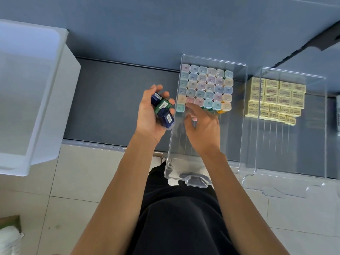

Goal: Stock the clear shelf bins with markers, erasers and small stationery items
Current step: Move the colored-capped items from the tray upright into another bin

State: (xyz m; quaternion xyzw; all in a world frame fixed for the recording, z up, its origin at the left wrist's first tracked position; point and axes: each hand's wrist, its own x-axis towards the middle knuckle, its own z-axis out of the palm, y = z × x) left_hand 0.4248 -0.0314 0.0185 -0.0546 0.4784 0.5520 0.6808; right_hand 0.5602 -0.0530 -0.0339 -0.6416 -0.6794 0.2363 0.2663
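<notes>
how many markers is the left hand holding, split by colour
dark blue markers: 2
green marker: 1
total: 3 showing in the left hand; any hidden behind the fingers cannot be told

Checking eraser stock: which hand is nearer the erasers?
Right. The right hand is in the marker bin, left of the erasers; the left hand holds markers outside that bin, farther left.
</notes>
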